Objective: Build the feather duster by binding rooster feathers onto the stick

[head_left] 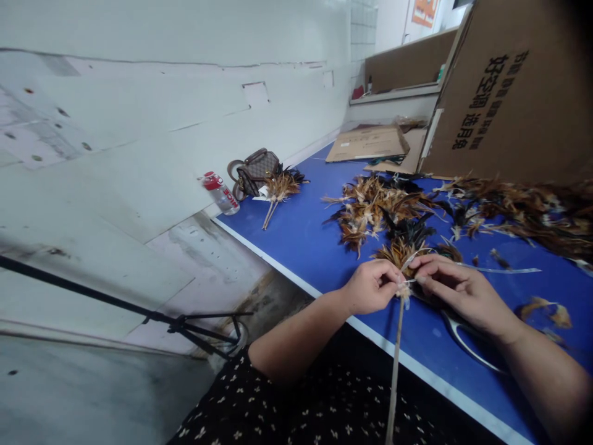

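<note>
1. Left hand point(373, 287): thumb and fingertips pinched on the white strip point(407, 282), right at the neck of the feather bundle.
2. Right hand point(456, 287): fingertips pinched on the same strip, just across the neck; short span between the two hands.
3. Feather bundle point(399, 252): at the near edge of the blue table point(287, 241), dark and brown feathers pointing away from the wearer. Its thin stick point(395, 364) runs back past the edge, over the patterned clothing.
4. Under/beside right wrist: pale curved loop point(467, 349), mostly hidden, can't tell what of. Clear strip point(504, 270) lies to the right.
5. Just beyond: loose feather pile point(370, 207). Second feather pile point(532, 210) at right, in front of the big cardboard box point(500, 99).
6. Far left end: another stick-mounted bundle point(280, 185), handbag point(262, 167), red-lidded bottle point(221, 193).
</note>
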Action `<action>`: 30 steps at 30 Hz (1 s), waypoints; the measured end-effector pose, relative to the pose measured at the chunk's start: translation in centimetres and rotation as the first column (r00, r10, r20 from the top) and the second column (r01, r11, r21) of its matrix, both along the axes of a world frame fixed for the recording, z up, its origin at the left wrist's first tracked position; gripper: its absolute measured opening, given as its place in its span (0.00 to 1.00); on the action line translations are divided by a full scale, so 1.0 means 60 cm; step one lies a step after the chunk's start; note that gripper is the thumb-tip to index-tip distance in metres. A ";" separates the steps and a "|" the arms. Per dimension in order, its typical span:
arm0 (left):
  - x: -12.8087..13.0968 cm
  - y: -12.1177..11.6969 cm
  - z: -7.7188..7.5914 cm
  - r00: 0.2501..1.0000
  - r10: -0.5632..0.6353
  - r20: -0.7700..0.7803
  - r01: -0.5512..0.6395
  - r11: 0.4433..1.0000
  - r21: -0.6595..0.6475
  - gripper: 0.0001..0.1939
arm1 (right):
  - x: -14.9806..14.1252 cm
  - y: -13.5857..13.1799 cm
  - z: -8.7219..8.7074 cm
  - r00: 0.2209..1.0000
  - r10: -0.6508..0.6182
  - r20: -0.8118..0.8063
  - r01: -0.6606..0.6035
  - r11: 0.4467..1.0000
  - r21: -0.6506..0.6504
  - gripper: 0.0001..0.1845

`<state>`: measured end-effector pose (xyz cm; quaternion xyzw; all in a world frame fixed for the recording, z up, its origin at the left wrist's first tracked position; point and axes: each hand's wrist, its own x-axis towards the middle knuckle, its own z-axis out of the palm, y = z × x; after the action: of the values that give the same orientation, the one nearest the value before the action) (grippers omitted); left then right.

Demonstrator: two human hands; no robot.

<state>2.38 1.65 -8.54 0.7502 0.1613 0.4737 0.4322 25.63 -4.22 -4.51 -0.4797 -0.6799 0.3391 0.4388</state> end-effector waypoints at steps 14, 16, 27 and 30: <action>0.002 0.017 -0.019 0.953 0.244 -0.179 -0.298 0.857 -0.421 0.15 | -0.014 -0.017 0.012 0.971 -0.111 0.213 0.027 0.932 0.362 0.07; 0.003 0.013 -0.015 0.946 0.251 -0.207 -0.316 0.857 -0.407 0.13 | -0.025 -0.024 0.014 0.972 -0.107 0.210 0.022 0.928 0.372 0.04; 0.002 0.010 -0.006 0.995 0.095 -0.038 -0.100 0.835 -0.541 0.19 | -0.049 -0.016 0.005 0.950 0.202 -0.237 -0.249 0.951 -0.184 0.16; 0.003 0.013 0.006 0.983 -0.018 0.185 0.126 0.796 -0.593 0.26 | -0.045 -0.010 0.005 0.946 0.188 -0.262 -0.242 0.952 -0.189 0.18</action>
<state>2.57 2.41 -8.19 0.5366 0.2374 0.4432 0.6777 22.91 -4.83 -4.21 -0.4028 -0.6287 0.5137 0.4227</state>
